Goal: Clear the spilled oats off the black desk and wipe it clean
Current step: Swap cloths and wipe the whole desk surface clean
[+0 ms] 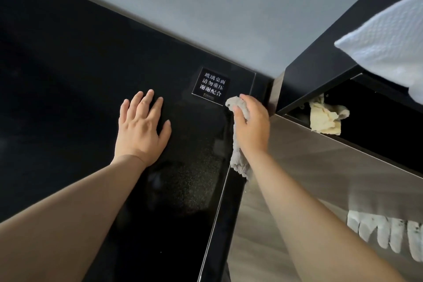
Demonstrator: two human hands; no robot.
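The grey cloth (pixel 239 162) is gripped in the right hand (pixel 251 126) at the black desk's (pixel 68 75) right edge, beside the printed notice (pixel 211 86). The left hand (pixel 140 128) is laid flat, fingers straight, further left. No oats are discernible.

On the black tabletop (pixel 68 64), the left grip (pixel 142 128) lies flat with fingers spread, left of the small white-lettered sign (pixel 211 86). Just right of the sign, the right grip (pixel 251 126) clutches a grey cloth (pixel 239 160) at the tabletop's edge; the cloth's tail hangs over that edge.
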